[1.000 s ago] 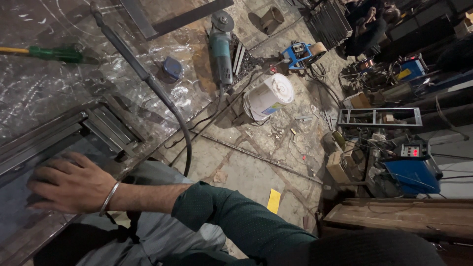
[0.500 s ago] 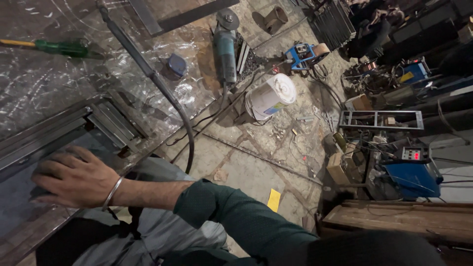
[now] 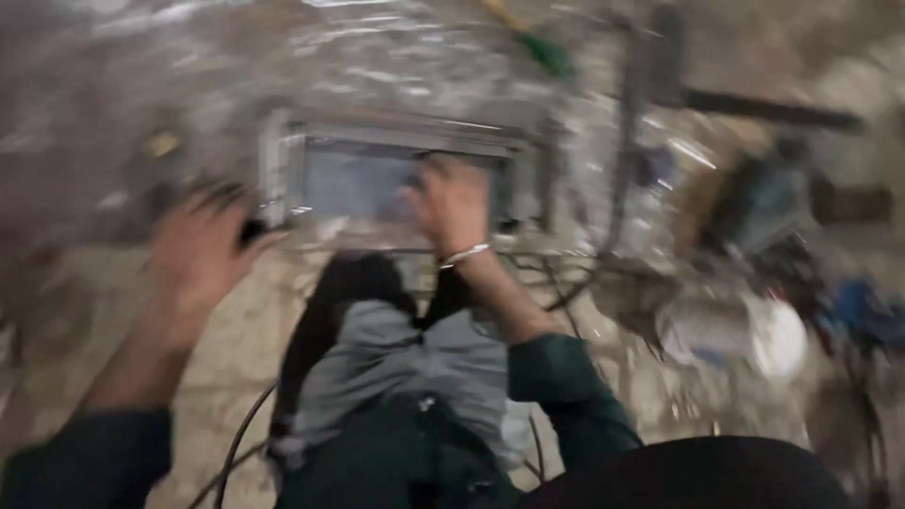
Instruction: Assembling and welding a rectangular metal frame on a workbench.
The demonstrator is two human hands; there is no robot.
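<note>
The view is heavily blurred by motion. My right hand [image 3: 452, 203], with a metal bangle on the wrist, lies on a grey metal panel set in a rectangular metal frame [image 3: 396, 127] on the floor. Its fingers look spread and hold nothing. My left hand [image 3: 198, 254] is lifted at the left, just short of the frame's left corner. A small dark shape shows at its thumb, and I cannot tell whether the hand grips it. My grey-clad knee sits between my two arms.
A green-handled screwdriver [image 3: 547, 52] lies beyond the frame. To the right are a dark hose [image 3: 627, 141], an angle grinder [image 3: 764, 203], a white bucket [image 3: 778, 335] and a blue tool [image 3: 863, 311]. Cables trail over the concrete floor.
The camera has swung sharply, so the frame now sits in the centre. My left hand has come into view at the left. My right hand stays on the panel.
</note>
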